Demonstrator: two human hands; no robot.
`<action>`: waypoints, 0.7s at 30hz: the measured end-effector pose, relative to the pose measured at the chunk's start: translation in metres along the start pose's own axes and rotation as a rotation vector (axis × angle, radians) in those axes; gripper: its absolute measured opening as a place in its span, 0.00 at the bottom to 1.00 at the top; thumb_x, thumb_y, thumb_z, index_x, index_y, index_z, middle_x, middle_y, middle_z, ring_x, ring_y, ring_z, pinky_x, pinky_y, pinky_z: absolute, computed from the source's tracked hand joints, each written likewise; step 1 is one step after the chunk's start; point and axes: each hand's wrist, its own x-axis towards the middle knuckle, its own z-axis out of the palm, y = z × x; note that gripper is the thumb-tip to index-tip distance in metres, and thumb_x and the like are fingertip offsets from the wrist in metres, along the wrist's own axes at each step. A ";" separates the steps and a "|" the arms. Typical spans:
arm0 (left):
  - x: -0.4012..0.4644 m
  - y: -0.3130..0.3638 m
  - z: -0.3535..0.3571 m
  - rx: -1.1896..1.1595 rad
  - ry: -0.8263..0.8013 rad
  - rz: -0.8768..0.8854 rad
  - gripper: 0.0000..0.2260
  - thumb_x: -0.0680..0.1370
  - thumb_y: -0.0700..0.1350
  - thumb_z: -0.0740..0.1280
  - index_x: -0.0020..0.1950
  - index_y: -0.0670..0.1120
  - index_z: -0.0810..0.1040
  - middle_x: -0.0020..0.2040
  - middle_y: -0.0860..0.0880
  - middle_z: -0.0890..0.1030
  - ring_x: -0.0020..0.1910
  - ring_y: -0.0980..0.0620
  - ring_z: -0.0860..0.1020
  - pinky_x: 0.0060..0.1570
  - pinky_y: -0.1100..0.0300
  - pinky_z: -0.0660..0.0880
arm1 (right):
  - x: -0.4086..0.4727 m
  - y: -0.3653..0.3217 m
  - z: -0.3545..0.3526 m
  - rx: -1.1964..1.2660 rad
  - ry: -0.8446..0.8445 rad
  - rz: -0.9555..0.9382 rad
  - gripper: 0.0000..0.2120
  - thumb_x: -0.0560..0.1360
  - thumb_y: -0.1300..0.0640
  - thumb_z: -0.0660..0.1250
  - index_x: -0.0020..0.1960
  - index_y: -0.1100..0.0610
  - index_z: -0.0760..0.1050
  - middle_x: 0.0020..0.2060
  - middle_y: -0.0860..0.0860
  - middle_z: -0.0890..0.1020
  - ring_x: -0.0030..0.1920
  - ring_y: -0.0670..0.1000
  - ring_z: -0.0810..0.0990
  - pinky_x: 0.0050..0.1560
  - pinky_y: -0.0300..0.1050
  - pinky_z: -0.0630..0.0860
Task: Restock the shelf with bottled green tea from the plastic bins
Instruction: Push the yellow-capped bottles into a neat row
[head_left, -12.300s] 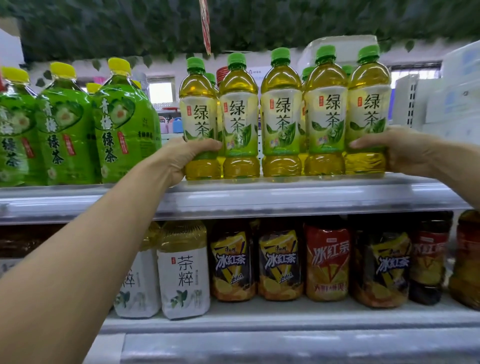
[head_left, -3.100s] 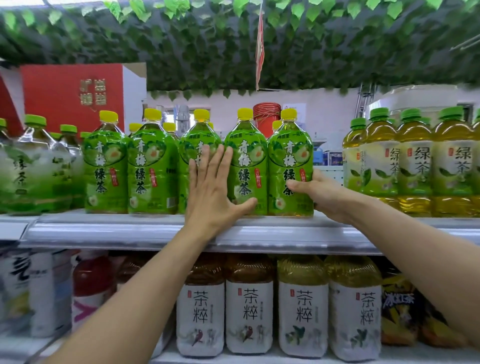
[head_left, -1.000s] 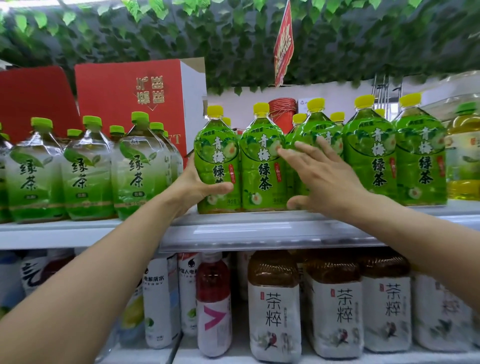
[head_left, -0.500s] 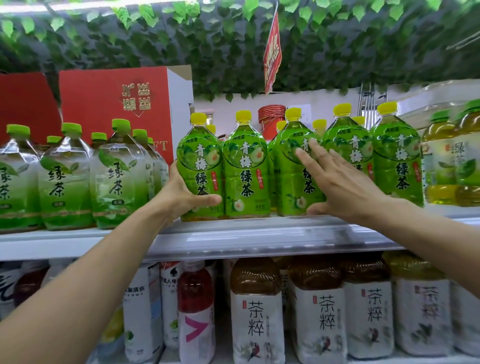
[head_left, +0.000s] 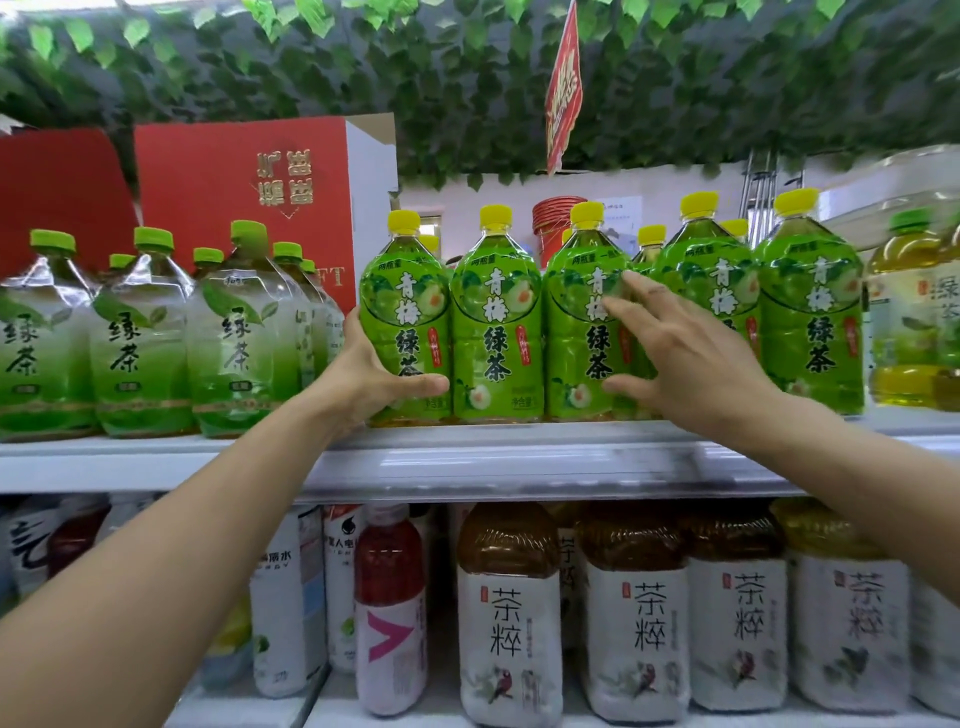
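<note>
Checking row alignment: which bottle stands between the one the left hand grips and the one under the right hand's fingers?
In the head view, one yellow-capped green bottle stands between the left hand's bottle and the bottle that the right hand covers.

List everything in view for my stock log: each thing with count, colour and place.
yellow-capped green tea bottles: five in front, more behind, bright green, upper shelf centre.
green-capped tea bottles: three in front, more behind, clear-to-green, upper shelf left.
amber tea bottle: one plainly seen, golden, upper shelf far right.
white-labelled tea bottles: four in front, brown tea, lower shelf.
red-drink bottle: one, lower shelf.
red cartons: two, behind left bottles.
hanging red sign: one, top centre.
leaf garland: green, overhead.
left hand: grips leftmost yellow-capped bottle.
right hand: fingers spread, on third bottle.
</note>
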 end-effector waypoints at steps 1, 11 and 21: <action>-0.001 0.001 0.001 0.000 0.006 0.008 0.59 0.67 0.47 0.80 0.81 0.50 0.38 0.81 0.42 0.57 0.77 0.40 0.60 0.74 0.43 0.59 | -0.001 0.004 -0.002 0.015 0.010 0.000 0.40 0.72 0.45 0.72 0.78 0.53 0.59 0.79 0.53 0.56 0.74 0.58 0.64 0.67 0.57 0.69; -0.002 -0.002 0.015 0.056 0.112 0.073 0.69 0.57 0.60 0.80 0.80 0.54 0.31 0.83 0.47 0.44 0.81 0.43 0.50 0.78 0.40 0.50 | 0.004 0.091 -0.044 0.209 0.457 0.324 0.32 0.74 0.40 0.64 0.73 0.54 0.65 0.71 0.57 0.66 0.70 0.59 0.64 0.67 0.58 0.63; 0.003 0.001 0.024 0.085 0.158 0.014 0.73 0.51 0.62 0.80 0.79 0.54 0.30 0.82 0.43 0.43 0.81 0.41 0.49 0.77 0.36 0.50 | -0.039 0.115 -0.015 0.664 -0.135 0.854 0.63 0.61 0.38 0.78 0.79 0.56 0.39 0.73 0.62 0.65 0.72 0.63 0.64 0.71 0.61 0.61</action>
